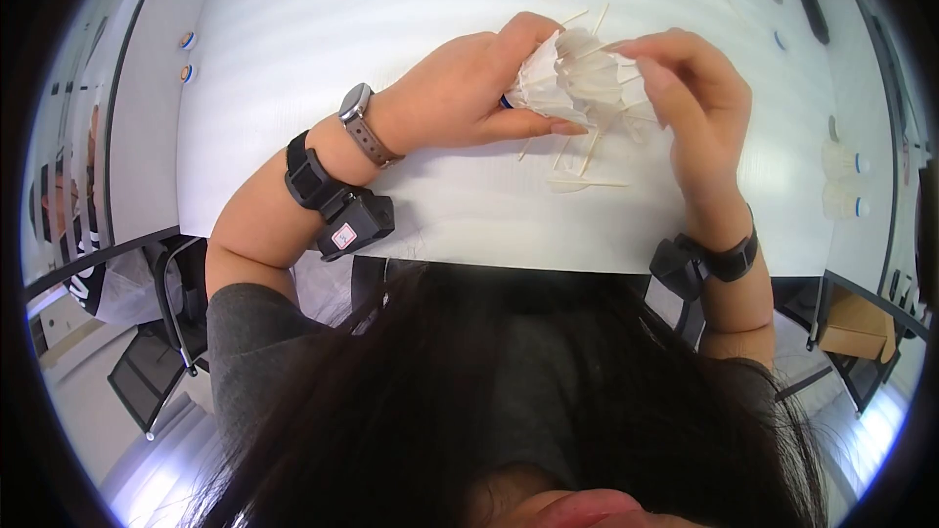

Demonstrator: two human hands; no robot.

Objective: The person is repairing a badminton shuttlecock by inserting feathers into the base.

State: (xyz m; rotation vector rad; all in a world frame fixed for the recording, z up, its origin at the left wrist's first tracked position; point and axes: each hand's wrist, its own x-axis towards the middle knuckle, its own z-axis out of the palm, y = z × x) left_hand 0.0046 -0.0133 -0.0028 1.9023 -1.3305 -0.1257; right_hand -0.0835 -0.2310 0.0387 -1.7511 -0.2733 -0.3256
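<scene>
**Shuttlecock: single-feather step, mid-way**

L hand (469, 88) wrapped round shuttlecock (572, 78), held just over white table (342, 20); cork end hidden in palm. R hand (699, 108) pinches one feather (611, 47) at skirt rim, thumb + index. Loose feathers (585, 181) lie on table near hands. Judgement: feathers handled one by one. Next move needs steady L grip and a fine pinch.

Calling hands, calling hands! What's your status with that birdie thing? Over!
Left hand shut around shuttlecock. Right hand fingers pinching its feather tips. Loose feathers on white table below the hands.
</scene>
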